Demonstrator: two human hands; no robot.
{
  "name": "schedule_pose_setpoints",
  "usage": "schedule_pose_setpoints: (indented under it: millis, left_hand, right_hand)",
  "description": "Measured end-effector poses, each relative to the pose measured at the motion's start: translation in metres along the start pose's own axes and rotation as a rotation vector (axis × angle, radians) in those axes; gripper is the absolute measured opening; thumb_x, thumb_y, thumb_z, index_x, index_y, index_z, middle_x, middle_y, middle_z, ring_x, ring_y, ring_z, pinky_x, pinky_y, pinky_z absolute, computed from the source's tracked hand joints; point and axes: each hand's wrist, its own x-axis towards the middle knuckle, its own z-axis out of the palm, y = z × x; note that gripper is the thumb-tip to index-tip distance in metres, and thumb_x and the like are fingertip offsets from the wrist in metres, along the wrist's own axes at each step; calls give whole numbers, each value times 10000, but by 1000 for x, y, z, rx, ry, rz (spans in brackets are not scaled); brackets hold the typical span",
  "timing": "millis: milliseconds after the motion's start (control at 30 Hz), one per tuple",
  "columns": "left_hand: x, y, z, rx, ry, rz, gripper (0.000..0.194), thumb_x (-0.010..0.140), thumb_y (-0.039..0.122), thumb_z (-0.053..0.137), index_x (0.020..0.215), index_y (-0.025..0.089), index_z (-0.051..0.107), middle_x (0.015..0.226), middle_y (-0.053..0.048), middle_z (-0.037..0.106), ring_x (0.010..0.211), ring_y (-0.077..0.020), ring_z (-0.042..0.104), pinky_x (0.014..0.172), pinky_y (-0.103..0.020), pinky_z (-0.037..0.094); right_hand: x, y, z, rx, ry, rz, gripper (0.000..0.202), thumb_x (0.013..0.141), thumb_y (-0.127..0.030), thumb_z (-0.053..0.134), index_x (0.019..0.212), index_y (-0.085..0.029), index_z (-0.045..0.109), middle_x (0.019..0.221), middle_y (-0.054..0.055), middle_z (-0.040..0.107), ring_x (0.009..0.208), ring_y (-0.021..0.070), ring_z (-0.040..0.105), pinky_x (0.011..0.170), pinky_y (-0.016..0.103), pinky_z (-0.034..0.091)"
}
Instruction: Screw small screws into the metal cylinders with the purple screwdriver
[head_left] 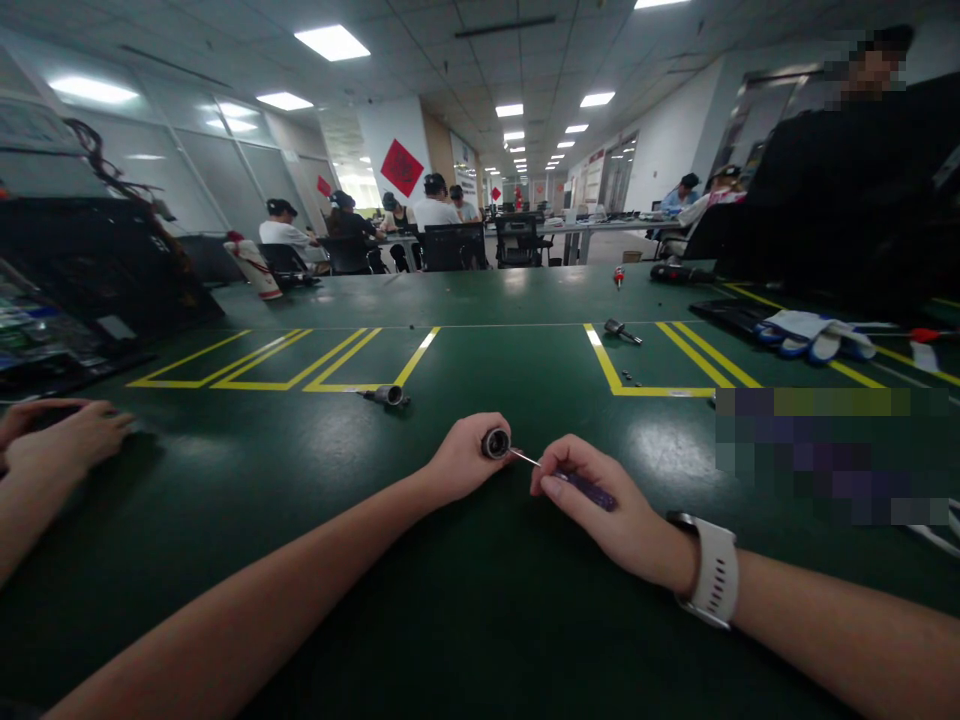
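1. Two bare hands of the person are at work: the left hand and the right hand.
2. One dark grey, hollow, cylindrical metal part is above the table's near middle, clamped in the left hand's fingers, its round open end facing the camera.
3. One slim screwdriver with a purple handle is pinched in the right hand; its shaft points at the metal part, but whether the tip touches it cannot be told.
4. Two more dark metal pieces with cylindrical heads lie on the green tabletop: one left of centre, one farther right.
5. One white watch strap circles the right wrist.
6. Around them, yellow tape outlines mark the tabletop, and white-and-blue gloves lie at the right.
7. A co-worker's hand rests at the left edge.
8. The left hand's fingers hide much of the metal part; a dark-clothed person blocks the far right.
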Motion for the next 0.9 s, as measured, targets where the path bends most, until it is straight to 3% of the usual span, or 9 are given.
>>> schedule_pose_setpoints:
  millis: [167, 333, 467, 600, 667, 733, 900]
  left_hand:
    - [-2, 5, 2, 175, -15, 8, 113, 722, 259, 599, 706, 168, 535, 675, 18, 544, 647, -138, 504, 571, -253, 362]
    - [-5, 12, 3, 379, -47, 134, 105, 784, 248, 537, 710, 174, 534, 660, 2, 537, 644, -155, 496, 611, -279, 356]
    - [-8, 12, 2, 377, -62, 199, 65, 784, 210, 522, 737, 171, 545, 692, -5, 550, 661, -153, 498, 656, -288, 369]
    - [-7, 10, 0, 249, -33, 156, 113, 778, 269, 552, 725, 170, 537, 682, 12, 535, 648, -134, 487, 634, -270, 375]
    - [-7, 9, -1, 191, -24, 124, 143, 776, 292, 559, 710, 169, 527, 676, 17, 526, 638, -128, 485, 604, -257, 369]
    - [-6, 9, -1, 174, -13, 111, 136, 776, 280, 554, 704, 170, 522, 676, 18, 525, 637, -128, 488, 595, -254, 366]
    - [-6, 9, 1, 328, 1, 131, 48, 749, 142, 512, 712, 172, 522, 685, 5, 544, 674, -151, 507, 638, -280, 368]
  right_hand:
    - [0, 0, 4, -211, 15, -55, 90, 865, -236, 472, 852, -186, 546, 809, 26, 585, 715, 145, 546, 645, 296, 450]
    - [-2, -4, 7, -323, 45, -151, 110, 852, -192, 461, 808, -173, 560, 780, 38, 576, 722, 158, 523, 654, 312, 428]
    - [2, 2, 1, -28, 87, 11, 175, 850, -252, 461, 750, -171, 580, 746, 37, 599, 710, 162, 554, 667, 324, 448]
    - [11, 12, -4, 448, 116, 168, 189, 845, -265, 451, 725, -167, 559, 746, 43, 616, 715, 157, 580, 698, 335, 476]
    - [12, 14, -4, 535, 123, 185, 182, 848, -275, 447, 742, -169, 550, 758, 45, 614, 714, 154, 576, 690, 331, 480]
    - [11, 13, -3, 470, 121, 150, 185, 857, -288, 447, 759, -174, 556, 776, 43, 612, 738, 157, 575, 700, 328, 476]
    - [1, 3, 3, -18, 121, 4, 182, 873, -276, 454, 792, -183, 587, 769, 26, 590, 723, 153, 550, 674, 308, 442]
